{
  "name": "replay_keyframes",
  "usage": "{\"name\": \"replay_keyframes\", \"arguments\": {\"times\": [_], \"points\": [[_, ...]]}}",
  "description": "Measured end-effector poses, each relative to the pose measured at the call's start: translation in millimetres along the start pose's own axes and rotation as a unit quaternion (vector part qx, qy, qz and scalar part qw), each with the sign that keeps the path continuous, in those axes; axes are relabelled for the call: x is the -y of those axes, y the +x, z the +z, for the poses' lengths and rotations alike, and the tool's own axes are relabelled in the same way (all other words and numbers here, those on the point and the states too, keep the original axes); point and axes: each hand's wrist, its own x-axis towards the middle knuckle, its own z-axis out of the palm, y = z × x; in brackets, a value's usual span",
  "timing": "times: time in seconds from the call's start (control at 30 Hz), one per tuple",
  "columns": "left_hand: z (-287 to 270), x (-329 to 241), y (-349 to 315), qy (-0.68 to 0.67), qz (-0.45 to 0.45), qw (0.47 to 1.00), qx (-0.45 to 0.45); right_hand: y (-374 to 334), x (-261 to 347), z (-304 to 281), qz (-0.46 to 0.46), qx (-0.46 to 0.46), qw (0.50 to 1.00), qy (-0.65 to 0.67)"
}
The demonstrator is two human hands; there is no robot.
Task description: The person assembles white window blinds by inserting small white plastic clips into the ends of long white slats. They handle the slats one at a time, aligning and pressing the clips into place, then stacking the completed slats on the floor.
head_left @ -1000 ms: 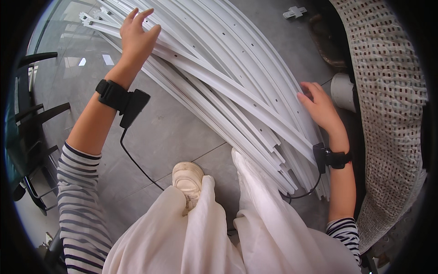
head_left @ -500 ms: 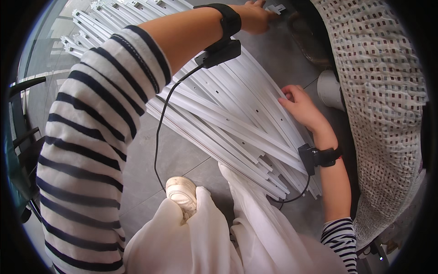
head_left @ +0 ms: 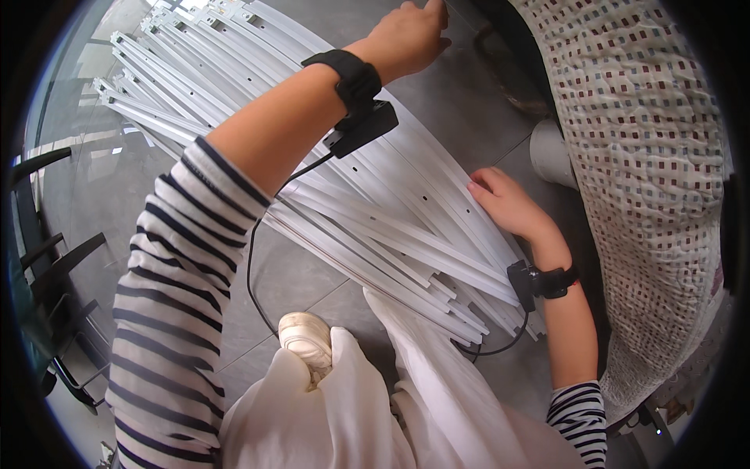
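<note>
Many long white slotted metal rails lie in a loose fanned heap on the grey floor. My left hand is raised past the heap's right edge near the top, its fingers curled. Part of that hand is cut off by the upper rim, and whatever its fingers may hold is hidden. My right hand rests at the outer rail on the right side, its fingertips at the edge, thumb and fingers slightly apart. Both wrists wear black straps with a small box and cable.
A patterned cloth cover hangs along the right side. Beside it stands a white cylinder. My white shoe is on the tiled floor near the rails' near ends. Dark chair parts are at the far left.
My left hand has drawn back a little to the left, and the small white piece beside it no longer shows. My right hand stays by the outer rail. The view has shifted slightly.
</note>
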Motion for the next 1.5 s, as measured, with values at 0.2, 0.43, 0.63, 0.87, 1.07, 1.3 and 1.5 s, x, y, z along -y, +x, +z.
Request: {"name": "replay_keyframes", "arguments": {"times": [0.2,0.43,0.63,0.87,1.07,1.3,1.5], "points": [[-59,-11,-99,-0.177,-0.151,0.972,-0.031,-7,6,-11,0.023,0.051,0.998,-0.014],[-76,-6,-195,-0.325,-0.229,0.908,-0.133,-30,7,-13,0.046,0.048,0.997,-0.036],[-90,-1,-229,-0.396,-0.269,0.861,-0.169,-51,-10,-17,0.004,-0.004,0.997,0.077],[-115,5,-238,-0.535,-0.301,0.757,-0.222,-112,0,-35,0.041,-0.047,0.992,0.112],[-122,10,-247,-0.654,-0.292,0.669,-0.196,-179,-14,-15,-0.001,-0.024,1.0,0.01],[-109,-14,-258,-0.619,-0.333,0.702,-0.112,-212,-12,11,0.035,-0.01,0.993,-0.109],[-93,-67,-271,-0.634,-0.34,0.693,-0.054,-204,18,45,-0.041,-0.035,0.993,-0.107]]}}
